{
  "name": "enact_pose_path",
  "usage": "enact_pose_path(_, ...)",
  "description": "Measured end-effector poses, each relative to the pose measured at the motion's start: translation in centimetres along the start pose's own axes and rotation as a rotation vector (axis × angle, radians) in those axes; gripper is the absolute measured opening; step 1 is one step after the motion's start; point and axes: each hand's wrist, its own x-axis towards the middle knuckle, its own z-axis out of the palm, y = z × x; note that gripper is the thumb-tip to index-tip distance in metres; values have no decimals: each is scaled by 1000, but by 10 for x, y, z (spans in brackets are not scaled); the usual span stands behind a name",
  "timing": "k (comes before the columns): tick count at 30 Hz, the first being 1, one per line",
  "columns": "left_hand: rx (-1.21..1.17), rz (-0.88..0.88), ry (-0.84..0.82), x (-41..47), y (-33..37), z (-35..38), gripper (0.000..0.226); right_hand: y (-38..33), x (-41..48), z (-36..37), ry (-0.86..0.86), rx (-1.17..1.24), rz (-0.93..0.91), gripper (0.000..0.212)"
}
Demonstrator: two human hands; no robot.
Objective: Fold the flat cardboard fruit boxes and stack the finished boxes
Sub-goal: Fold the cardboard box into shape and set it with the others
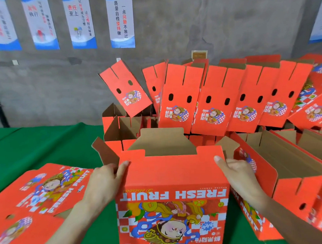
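Both left fingers (pixel 123 168) and right fingers (pixel 219 161) grip upright box (pixel 171 176) | green cloth (pixel 34 146) | grey concrete wall (pixel 216 22), posters (pixel 120 20)

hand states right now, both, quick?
Left hand: grips the box at its upper left edge, thumb on the front.
Right hand: grips the same box at its upper right edge, thumb on the front.

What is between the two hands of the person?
In the head view, the half-folded box stands between the left hand and the right hand.
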Motion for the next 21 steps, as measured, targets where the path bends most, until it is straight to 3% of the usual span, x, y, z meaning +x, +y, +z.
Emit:
enact_pose_path(7,24,38,-42,-12,-6,3,33,13,-13,6,103,-192,-81,59)
enact_pose_path(11,35,9,-38,-15,-4,0,40,11,-16,6,119,-194,-30,22)
enact_pose_path(12,45,5,-61,-15,-3,-1,40,10,-16,5,104,-217,-10,21)
enact_pose_path(14,67,8,-103,-15,-2,-1,36,9,-18,1,48,-260,22,46)
enact_pose_path(15,70,12,-111,-14,-2,-1,33,8,-18,0,28,-269,-3,45)
enact_pose_path(18,20,36,-138,-13,-4,1,29,7,-17,-3,-61,-304,-141,17)
enact_pose_path(21,16,42,-179,-11,-6,2,39,6,-9,-8,-285,-413,-149,24)
